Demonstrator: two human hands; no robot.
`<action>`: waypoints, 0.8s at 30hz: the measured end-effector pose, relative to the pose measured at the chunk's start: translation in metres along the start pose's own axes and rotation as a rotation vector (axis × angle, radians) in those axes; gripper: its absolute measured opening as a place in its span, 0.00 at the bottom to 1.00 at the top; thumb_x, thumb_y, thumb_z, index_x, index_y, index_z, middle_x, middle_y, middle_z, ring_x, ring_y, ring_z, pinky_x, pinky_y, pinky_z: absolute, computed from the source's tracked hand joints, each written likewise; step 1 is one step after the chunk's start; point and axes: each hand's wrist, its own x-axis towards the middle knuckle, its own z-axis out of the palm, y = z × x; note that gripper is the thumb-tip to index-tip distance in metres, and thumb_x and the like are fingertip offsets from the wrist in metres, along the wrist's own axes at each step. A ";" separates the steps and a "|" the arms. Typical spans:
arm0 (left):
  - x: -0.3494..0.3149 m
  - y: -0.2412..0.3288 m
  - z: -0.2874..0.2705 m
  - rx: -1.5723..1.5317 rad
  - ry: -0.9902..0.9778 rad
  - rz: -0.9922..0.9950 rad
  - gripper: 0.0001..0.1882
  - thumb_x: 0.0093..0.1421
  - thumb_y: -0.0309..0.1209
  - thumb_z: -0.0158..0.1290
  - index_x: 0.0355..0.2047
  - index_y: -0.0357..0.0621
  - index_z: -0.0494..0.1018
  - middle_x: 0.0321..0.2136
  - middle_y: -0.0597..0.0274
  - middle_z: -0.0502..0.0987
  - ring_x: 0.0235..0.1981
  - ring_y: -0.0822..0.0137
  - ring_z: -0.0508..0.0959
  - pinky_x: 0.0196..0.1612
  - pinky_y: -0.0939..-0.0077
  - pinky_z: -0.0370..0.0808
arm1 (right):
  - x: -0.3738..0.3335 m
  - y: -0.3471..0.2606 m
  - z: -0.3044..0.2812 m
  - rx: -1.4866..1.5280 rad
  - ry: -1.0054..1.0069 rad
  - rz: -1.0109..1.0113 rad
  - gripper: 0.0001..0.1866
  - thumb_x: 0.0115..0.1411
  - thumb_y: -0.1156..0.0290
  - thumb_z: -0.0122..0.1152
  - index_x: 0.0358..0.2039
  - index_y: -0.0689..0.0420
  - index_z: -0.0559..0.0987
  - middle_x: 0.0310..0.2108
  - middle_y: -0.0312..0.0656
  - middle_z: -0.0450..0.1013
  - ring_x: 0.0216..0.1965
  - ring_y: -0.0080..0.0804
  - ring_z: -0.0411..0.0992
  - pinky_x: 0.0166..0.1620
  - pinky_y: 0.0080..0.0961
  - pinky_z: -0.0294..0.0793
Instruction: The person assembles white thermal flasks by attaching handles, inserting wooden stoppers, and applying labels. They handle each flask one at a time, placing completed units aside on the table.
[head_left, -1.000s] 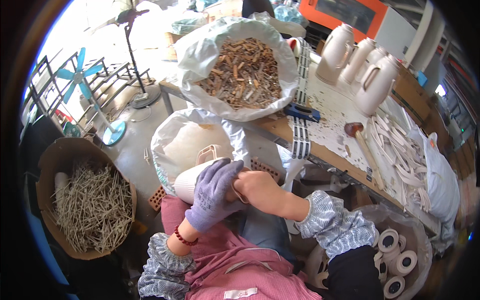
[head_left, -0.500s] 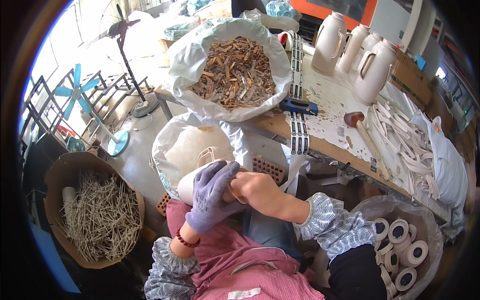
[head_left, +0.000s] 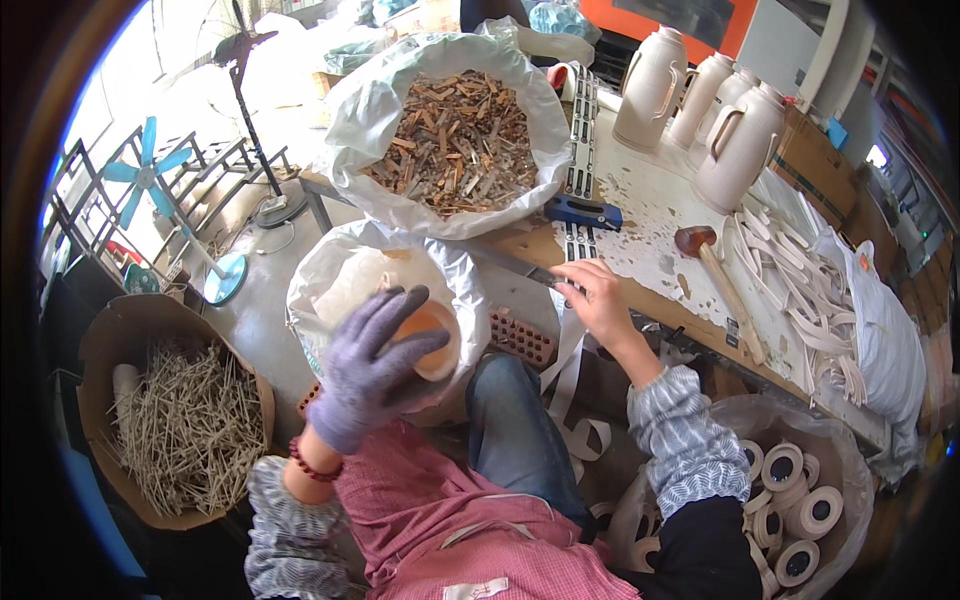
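The likeliest mishap is the pale vessel (head_left: 448, 322), its open mouth tipped up in front of the white bag (head_left: 470, 275), rolling or slipping down: the gloved left hand (head_left: 385, 362) has its fingers spread wide over it, and with blur there I cannot tell whether that grip bears on it at all. The bare right hand (head_left: 592, 298) pinches a thin dark piece (head_left: 543, 276) between thumb and fingertips near the edge of the desk (head_left: 650, 255); so narrow a grip could let it drop. The white strip (head_left: 565, 382) hanging below might catch the right sleeve (head_left: 685, 430).
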 end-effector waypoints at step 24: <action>-0.165 -0.074 -0.016 -0.900 0.024 -1.097 0.49 0.50 0.39 0.68 0.67 0.43 0.52 0.67 0.52 0.50 0.69 0.57 0.50 0.69 0.63 0.49 | -0.016 0.065 0.034 -0.443 -0.002 -0.084 0.05 0.53 0.73 0.64 0.30 0.56 0.78 0.38 0.39 0.77 0.47 0.41 0.72 0.49 0.35 0.71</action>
